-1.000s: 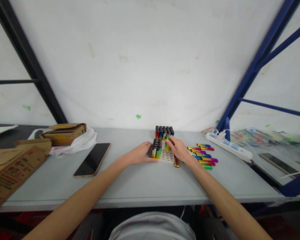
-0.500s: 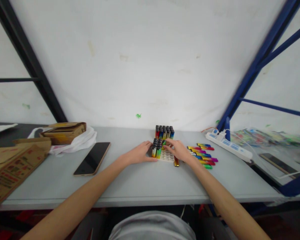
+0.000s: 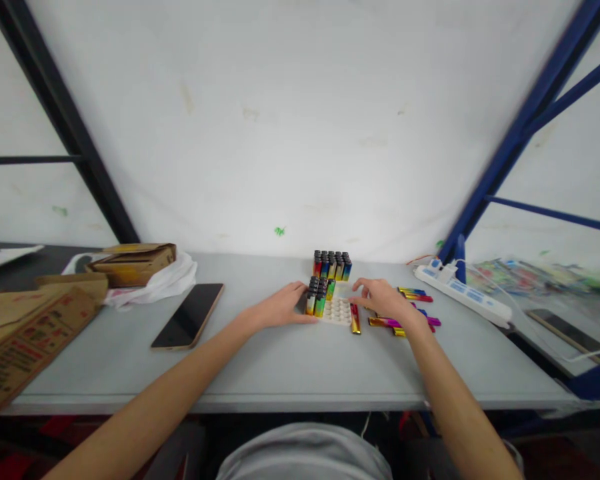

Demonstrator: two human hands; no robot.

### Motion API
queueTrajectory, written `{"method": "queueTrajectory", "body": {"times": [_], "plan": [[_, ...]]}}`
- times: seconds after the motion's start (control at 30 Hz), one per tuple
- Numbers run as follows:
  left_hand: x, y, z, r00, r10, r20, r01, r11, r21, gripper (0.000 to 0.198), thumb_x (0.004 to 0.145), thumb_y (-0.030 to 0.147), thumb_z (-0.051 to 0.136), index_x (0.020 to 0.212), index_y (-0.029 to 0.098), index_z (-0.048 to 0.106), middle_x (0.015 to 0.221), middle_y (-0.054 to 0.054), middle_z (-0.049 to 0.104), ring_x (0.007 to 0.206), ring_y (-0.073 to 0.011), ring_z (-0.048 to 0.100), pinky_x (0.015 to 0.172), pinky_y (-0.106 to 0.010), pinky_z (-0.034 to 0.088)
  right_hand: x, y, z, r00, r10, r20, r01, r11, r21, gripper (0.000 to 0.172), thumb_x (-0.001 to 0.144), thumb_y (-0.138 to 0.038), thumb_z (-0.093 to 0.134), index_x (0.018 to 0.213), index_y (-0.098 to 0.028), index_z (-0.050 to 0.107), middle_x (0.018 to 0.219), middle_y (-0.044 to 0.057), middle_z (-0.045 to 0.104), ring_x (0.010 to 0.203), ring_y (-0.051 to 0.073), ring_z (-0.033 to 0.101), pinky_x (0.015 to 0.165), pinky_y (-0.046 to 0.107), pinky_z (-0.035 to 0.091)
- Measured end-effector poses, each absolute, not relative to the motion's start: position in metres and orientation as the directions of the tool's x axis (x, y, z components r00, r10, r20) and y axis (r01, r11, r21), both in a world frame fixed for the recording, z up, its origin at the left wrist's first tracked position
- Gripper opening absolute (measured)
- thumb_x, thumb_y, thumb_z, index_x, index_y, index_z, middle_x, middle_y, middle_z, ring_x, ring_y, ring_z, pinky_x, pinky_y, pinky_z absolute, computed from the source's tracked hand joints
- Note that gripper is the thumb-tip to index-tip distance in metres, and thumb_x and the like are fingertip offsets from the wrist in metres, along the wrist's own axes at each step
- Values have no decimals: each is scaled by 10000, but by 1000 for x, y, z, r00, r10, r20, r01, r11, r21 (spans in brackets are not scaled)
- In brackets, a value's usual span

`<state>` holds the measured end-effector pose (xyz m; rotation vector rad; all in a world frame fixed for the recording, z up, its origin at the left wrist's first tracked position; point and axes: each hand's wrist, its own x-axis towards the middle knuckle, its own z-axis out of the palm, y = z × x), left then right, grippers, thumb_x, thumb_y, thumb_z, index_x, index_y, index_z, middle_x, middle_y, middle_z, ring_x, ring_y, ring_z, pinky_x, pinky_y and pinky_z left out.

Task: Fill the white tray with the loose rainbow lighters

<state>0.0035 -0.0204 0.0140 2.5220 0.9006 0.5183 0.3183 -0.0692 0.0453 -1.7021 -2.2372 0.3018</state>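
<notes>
A white tray with round holes (image 3: 337, 311) lies on the grey table (image 3: 280, 360), with several colourful lighters (image 3: 320, 297) standing in its left part. My left hand (image 3: 281, 307) rests against the tray's left side, fingers curled on it. My right hand (image 3: 386, 301) hovers with fingers spread over a loose pile of rainbow lighters (image 3: 411, 313) to the right of the tray and holds nothing. One gold and red lighter (image 3: 355, 319) lies at the tray's right edge. A full block of upright lighters (image 3: 332, 265) stands behind the tray.
A black phone (image 3: 188, 315) lies on the left of the table. Cardboard boxes (image 3: 30, 320) and a white plastic bag (image 3: 157, 280) sit at the far left. A white power strip (image 3: 463, 293) lies at the right by a blue frame post (image 3: 510, 133).
My right hand has left the tray, where it had set a lighter upright, and moved right over the loose lighters. My left hand has stayed on the tray.
</notes>
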Motion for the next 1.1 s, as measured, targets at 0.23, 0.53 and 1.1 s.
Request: {"method": "queueTrajectory", "body": {"times": [0.23, 0.53, 1.1], "plan": [[2, -20, 13, 722, 656, 220, 500, -714, 491, 726, 792, 656, 838, 1312, 191, 636, 1354, -159, 679, 1291, -372, 614, 1142, -466, 484, 323, -86, 51, -350, 937, 11, 838, 318, -443, 680, 575, -562, 991, 1141, -240, 795, 1098, 83, 718, 980, 289, 691, 875, 350, 530], [2, -19, 11, 715, 661, 230, 496, -711, 499, 726, 783, 668, 839, 1298, 195, 643, 1340, -160, 683, 1263, -368, 622, 1131, -485, 492, 317, -81, 54, -338, 941, 26, 793, 299, -531, 495, 693, -437, 929, 1062, -213, 687, 999, 60, 758, 896, 254, 691, 800, 341, 525], [2, -20, 12, 722, 650, 238, 490, -722, 489, 674, 806, 640, 828, 1279, 197, 642, 1325, -156, 685, 1248, -363, 627, 1136, -476, 488, 279, -50, 18, -110, 963, 245, 273, 267, -924, 523, 930, -611, 602, 1293, -235, 597, 833, -14, 617, 561, 127, 514, 526, 278, 472]]}}
